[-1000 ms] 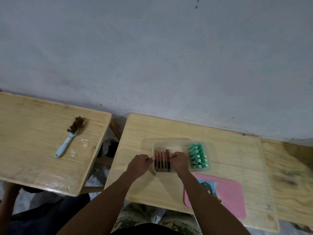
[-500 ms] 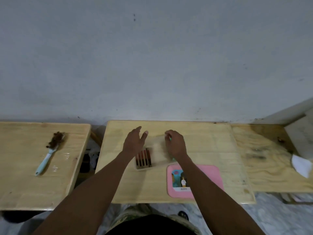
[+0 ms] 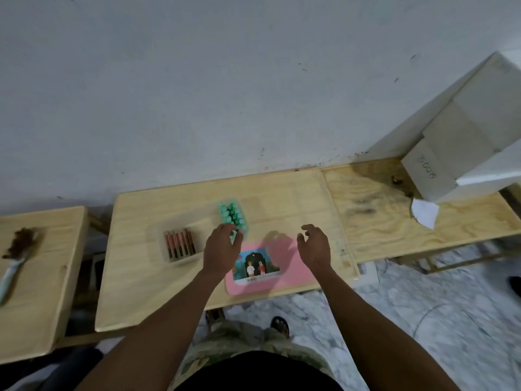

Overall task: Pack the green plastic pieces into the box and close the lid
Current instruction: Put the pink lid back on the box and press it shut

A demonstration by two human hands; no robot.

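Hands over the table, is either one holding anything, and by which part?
Right hand is open and empty above the pink lid. Left hand curls at the green pieces' near end; an actual grip cannot be told.

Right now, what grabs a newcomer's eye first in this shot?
The cluster of green plastic pieces at mid-table, with the left hand reaching at its near end. Just below, the pink lid with its picture label lies flat on the wooden table, the open right hand hovering over it. Left of the left hand sits a row of red-and-dark sticks.
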